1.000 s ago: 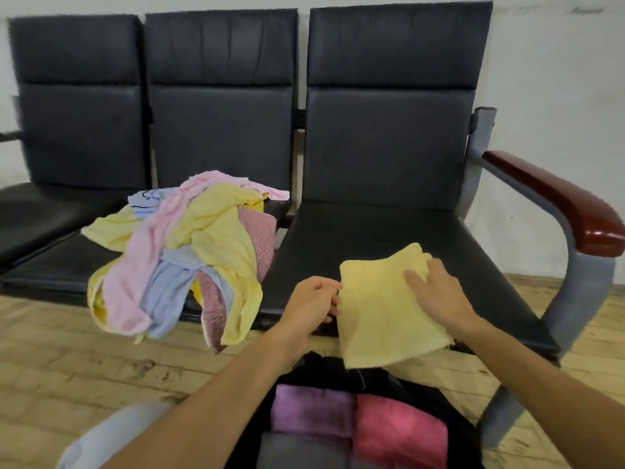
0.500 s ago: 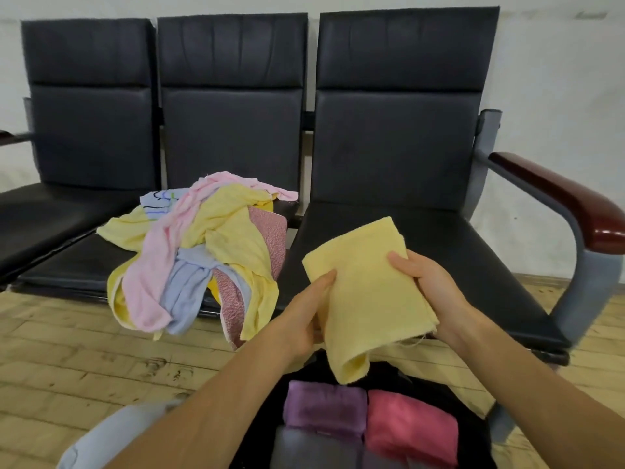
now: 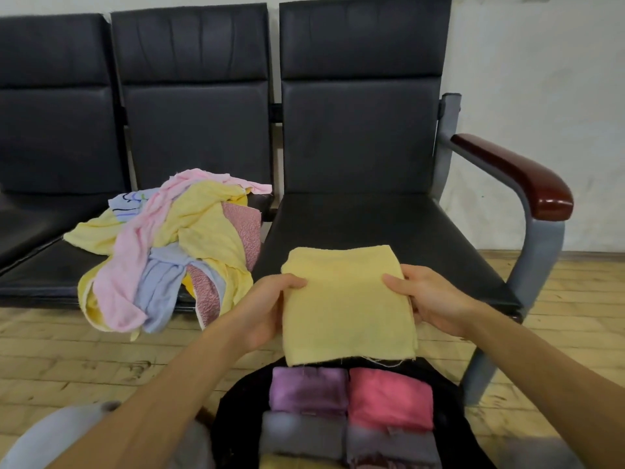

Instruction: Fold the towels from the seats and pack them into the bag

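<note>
A folded yellow towel [image 3: 345,306] hangs flat in the air over the front edge of the right seat [image 3: 389,225]. My left hand [image 3: 267,309] grips its left edge, thumb on top. My right hand [image 3: 429,299] grips its right edge the same way. Below the towel sits an open black bag [image 3: 236,404] with folded towels packed inside: a purple one [image 3: 307,389], a pink one [image 3: 389,397] and grey ones [image 3: 304,438]. A heap of unfolded towels [image 3: 169,252], yellow, pink, blue and patterned, lies on the middle seat and droops over its front.
Three black padded seats stand in a row against a white wall. A dark red armrest [image 3: 521,177] on a grey metal frame juts out at the right. The floor [image 3: 50,353] is pale wood planks. A grey-clad knee [image 3: 57,438] shows at bottom left.
The yellow towel was lying on the right seat a second ago. Both hands lifted it, turned it square and now hold it by its two sides above the bag.
</note>
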A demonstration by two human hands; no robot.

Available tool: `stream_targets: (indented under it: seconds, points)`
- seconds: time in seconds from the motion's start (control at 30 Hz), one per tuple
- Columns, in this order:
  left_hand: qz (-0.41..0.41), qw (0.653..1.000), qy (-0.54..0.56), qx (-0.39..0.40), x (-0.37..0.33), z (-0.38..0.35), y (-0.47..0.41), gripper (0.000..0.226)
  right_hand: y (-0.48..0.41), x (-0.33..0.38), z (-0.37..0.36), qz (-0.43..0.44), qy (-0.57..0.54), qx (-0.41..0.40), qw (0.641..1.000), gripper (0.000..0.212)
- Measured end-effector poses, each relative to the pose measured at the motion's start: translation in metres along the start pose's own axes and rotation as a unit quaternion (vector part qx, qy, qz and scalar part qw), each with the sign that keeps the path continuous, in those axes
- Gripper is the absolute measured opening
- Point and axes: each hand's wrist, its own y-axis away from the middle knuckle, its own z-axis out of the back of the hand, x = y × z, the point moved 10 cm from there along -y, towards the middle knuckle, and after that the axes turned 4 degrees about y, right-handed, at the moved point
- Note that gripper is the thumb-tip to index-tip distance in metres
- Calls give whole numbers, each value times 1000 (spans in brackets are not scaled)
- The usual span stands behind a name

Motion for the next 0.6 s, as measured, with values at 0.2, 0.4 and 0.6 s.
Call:
stream_targets:
  seconds: [0.2, 0.4, 0.6]
  points:
    - [-58, 990, -125, -12, -11, 2, 1, 16, 7, -14, 1, -23, -43, 23, 999, 26]
    - [-98, 989, -106, -37, -21, 6, -4, 18, -1, -17, 4, 2, -152, 26, 988, 32]
    - [-92, 995, 2, 38, -19, -7, -3, 25, -2, -4, 6, 30, -198, 43, 979, 39]
